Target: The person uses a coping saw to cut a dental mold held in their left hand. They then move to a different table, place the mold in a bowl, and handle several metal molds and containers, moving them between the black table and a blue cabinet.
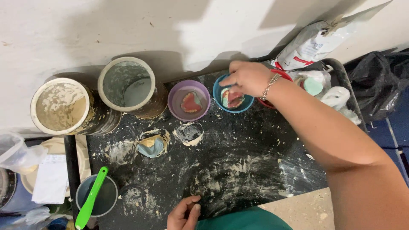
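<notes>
My right hand (247, 78), with a chain bracelet on the wrist, reaches over a small blue bowl (219, 100) at the back of a black, plaster-smeared table (238, 170). Its fingers rest on a red-and-green dental model (233, 100) lying in that bowl. Just left stands a purple bowl (175, 99) holding another red denture model (191, 102). My left hand (184, 213) rests at the table's front edge, fingers loosely curled, holding nothing that I can see.
Two large plaster-crusted tubs (59, 106) (128, 85) stand at the back left. A grey rubber bowl (111, 194) with a green spatula (91, 198) sits front left. A white powder bag (315, 42), a red bowl (286, 76) and plastic wraps lie back right. Plaster blobs dot the table.
</notes>
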